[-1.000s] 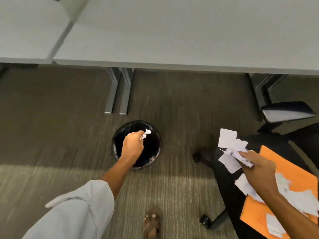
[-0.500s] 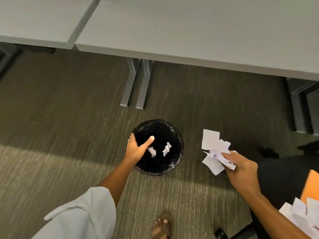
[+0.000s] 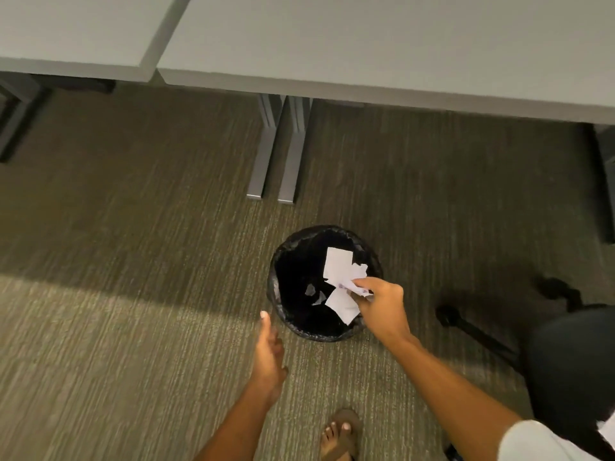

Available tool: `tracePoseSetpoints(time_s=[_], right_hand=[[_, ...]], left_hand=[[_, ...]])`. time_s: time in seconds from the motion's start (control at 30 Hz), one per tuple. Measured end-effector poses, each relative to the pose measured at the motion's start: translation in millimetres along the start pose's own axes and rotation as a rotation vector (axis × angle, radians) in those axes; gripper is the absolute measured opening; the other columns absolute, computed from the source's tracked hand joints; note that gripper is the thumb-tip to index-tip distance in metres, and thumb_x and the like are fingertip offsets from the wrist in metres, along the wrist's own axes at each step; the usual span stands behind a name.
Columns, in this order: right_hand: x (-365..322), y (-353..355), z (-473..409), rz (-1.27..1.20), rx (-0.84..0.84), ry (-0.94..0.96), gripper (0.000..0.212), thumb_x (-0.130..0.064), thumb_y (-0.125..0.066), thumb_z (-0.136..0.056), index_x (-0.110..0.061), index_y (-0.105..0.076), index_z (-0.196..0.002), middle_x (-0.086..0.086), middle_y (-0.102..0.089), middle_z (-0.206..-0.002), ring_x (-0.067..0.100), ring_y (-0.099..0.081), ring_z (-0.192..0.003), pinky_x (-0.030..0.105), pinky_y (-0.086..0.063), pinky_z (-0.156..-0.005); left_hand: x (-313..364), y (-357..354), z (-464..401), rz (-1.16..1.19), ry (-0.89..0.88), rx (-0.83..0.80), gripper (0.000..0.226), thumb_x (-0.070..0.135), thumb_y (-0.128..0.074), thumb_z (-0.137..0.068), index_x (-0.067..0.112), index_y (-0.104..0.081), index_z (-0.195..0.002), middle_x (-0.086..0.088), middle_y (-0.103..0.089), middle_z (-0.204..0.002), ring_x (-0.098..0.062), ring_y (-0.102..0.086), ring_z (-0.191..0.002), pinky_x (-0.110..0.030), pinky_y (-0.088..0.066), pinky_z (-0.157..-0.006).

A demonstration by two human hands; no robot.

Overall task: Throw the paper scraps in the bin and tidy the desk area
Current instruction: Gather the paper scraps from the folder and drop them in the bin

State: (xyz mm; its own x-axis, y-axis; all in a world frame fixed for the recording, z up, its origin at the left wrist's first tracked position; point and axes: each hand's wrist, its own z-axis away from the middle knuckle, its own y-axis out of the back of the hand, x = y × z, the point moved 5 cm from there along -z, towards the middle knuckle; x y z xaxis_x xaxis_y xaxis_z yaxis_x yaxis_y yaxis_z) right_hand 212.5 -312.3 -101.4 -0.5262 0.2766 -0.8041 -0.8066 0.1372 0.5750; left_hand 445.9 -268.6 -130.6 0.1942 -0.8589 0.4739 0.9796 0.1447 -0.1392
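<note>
While the right hand point(image 3: 382, 306) hangs over the bin point(image 3: 276, 284), it pinches a bunch of white paper scraps point(image 3: 342, 281) btw thumb and fingers, the scraps fanned out above the bin's open mouth. The bin is round w/ a black liner and stands on the carpet point(image 3: 116, 294) in front of the desk point(image 3: 366, 44). A couple of small scraps point(image 3: 315, 294) lie inside it, lower down in the dark. The left hand point(image 3: 268, 357) is just beside the bin's near-left rim, fingers stretched out flat and loose, holding nothing; can't tell if a fingertip touches the liner. Two grey desk legs point(image 3: 276, 151) stand side by side beyond the bin. A black chair point(image 3: 572, 357) w/ a wheeled base sits at the right edge, apart from the bin. A foot in a sandal point(image 3: 341, 434) shows at the bottom.
</note>
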Motion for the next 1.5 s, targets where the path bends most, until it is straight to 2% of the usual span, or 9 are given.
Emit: tracePoseSetpoints(time_s=[0.07,0.17,0.3,0.5,0.67,0.83,1.17,1.4,1.5], right_hand=[[11,-25,-15,0.007,-0.049,-0.149,0.036,-0.006,-0.078,-0.081,-0.009,-0.072,-0.117,0.009,-0.074,-0.106,0.023,-0.07,-0.097,0.029,-0.055,-0.084],[16,-57,-28,0.033,-0.238,-0.223,0.085,-0.015,-0.083,-0.078,-0.019,-0.039,-0.15,0.011,-0.051,-0.144,0.03,-0.053,-0.129,0.044,-0.048,-0.104],[27,-55,-23,0.154,-0.308,-0.267,0.113,-0.025,-0.086,-0.075,-0.029,-0.008,-0.158,0.011,-0.012,-0.165,0.033,-0.024,-0.148,0.047,-0.033,-0.114],[73,-6,10,0.172,-0.25,-0.35,0.112,-0.037,-0.084,-0.076,-0.025,-0.009,-0.158,0.007,-0.013,-0.165,0.028,-0.018,-0.15,0.044,-0.026,-0.119],[109,53,46,0.163,-0.12,-0.396,0.107,-0.044,-0.083,-0.073,-0.022,-0.02,-0.156,0.006,-0.03,-0.159,0.028,-0.041,-0.14,0.048,-0.042,-0.11],[124,113,86,0.205,-0.011,-0.348,0.089,-0.046,-0.077,-0.078,-0.019,-0.033,-0.151,0.0,-0.043,-0.148,0.019,-0.052,-0.128,0.039,-0.047,-0.103],[163,272,186,0.304,0.276,-0.363,0.062,-0.045,-0.078,-0.075,-0.024,-0.056,-0.129,-0.008,-0.064,-0.117,0.005,-0.061,-0.083,0.027,-0.056,-0.071],[212,349,279,0.367,0.473,-0.611,0.073,-0.052,-0.08,-0.068,-0.022,-0.053,-0.13,-0.003,-0.058,-0.129,0.021,-0.059,-0.113,0.038,-0.051,-0.083],[232,360,317,0.354,0.484,-0.728,0.081,-0.055,-0.079,-0.065,-0.02,-0.051,-0.132,0.001,-0.051,-0.134,0.025,-0.056,-0.118,0.039,-0.05,-0.084]], left_hand=[[-1,4,1,-0.019,-0.009,-0.047,0.141,0.101,-0.046,-0.041,0.025,-0.017,-0.156,-0.007,-0.015,-0.164,-0.026,-0.015,-0.15,-0.058,-0.009,-0.118],[7,15,-9,-0.106,-0.024,-0.064,0.131,0.096,-0.041,-0.051,0.018,-0.022,-0.155,-0.01,-0.022,-0.162,-0.028,-0.023,-0.148,-0.056,-0.015,-0.118],[21,16,-19,-0.186,-0.033,-0.058,0.111,0.086,-0.034,-0.07,0.013,-0.027,-0.153,-0.012,-0.027,-0.159,-0.031,-0.027,-0.146,-0.054,-0.02,-0.119],[20,-4,-18,-0.251,-0.021,-0.034,0.1,0.081,-0.041,-0.078,0.011,-0.034,-0.15,-0.015,-0.034,-0.155,-0.031,-0.03,-0.144,-0.053,-0.02,-0.118],[13,-46,-14,-0.381,-0.05,-0.045,0.084,0.068,-0.036,-0.09,0.009,-0.033,-0.15,-0.016,-0.035,-0.154,-0.031,-0.032,-0.143,-0.051,-0.022,-0.117],[-9,-106,2,-0.523,-0.139,-0.116,0.064,0.05,-0.038,-0.099,0.009,-0.036,-0.149,-0.011,-0.04,-0.152,-0.027,-0.036,-0.14,-0.044,-0.026,-0.115],[-88,-264,51,-1.09,-0.358,-0.372,0.099,0.06,-0.076,-0.071,0.016,-0.032,-0.148,-0.005,-0.034,-0.156,-0.022,-0.034,-0.142,-0.038,-0.032,-0.113],[-151,-349,98,-1.491,-0.745,-0.481,0.104,0.054,-0.077,-0.074,0.014,-0.022,-0.152,-0.003,-0.029,-0.156,-0.02,-0.029,-0.144,-0.036,-0.032,-0.112],[-175,-375,116,-1.569,-0.766,-0.517,0.109,0.056,-0.077,-0.071,0.018,-0.017,-0.154,-0.004,-0.029,-0.153,-0.023,-0.035,-0.14,-0.038,-0.039,-0.105]])
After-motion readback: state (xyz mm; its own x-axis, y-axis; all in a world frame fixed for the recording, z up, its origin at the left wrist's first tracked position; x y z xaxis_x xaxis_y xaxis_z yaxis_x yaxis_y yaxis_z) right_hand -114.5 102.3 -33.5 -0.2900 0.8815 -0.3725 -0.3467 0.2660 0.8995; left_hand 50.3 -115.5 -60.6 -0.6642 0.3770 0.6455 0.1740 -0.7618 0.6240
